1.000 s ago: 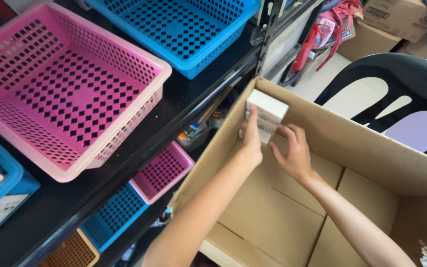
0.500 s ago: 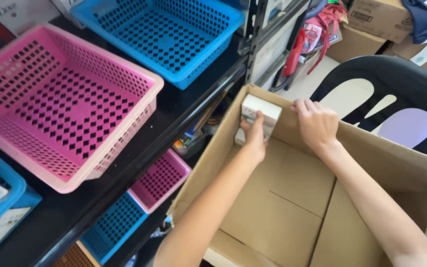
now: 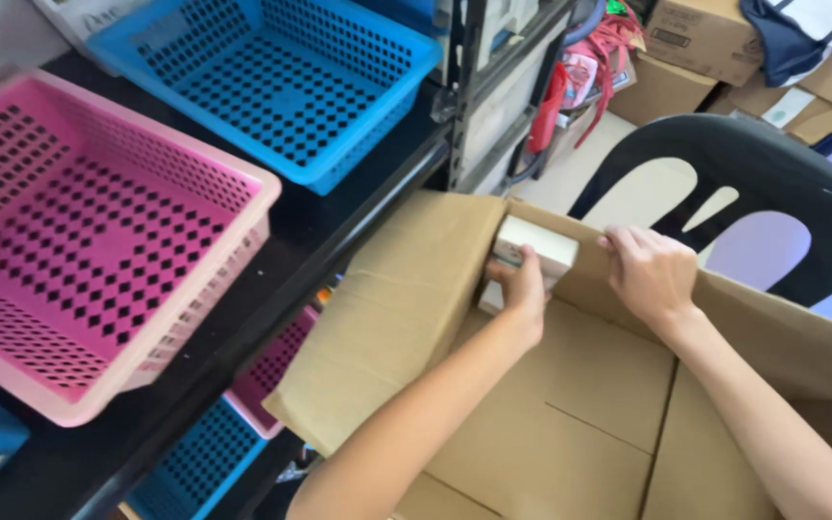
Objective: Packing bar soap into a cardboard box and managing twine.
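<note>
A large open cardboard box fills the lower right. In its far left corner sits a small white carton, with another pale carton under it. My left hand grips the white carton from below and in front. My right hand rests on the box's far wall just right of the carton, fingers curled over the rim, holding nothing loose.
A pink perforated basket and a blue one sit on a black shelf to the left; smaller pink and blue baskets lie on the shelf below. A black plastic chair stands behind the box. Cardboard cartons are stacked at top right.
My right hand has left the white carton and moved right to the box's far rim. My left hand stays on the carton. The view has shifted slightly.
</note>
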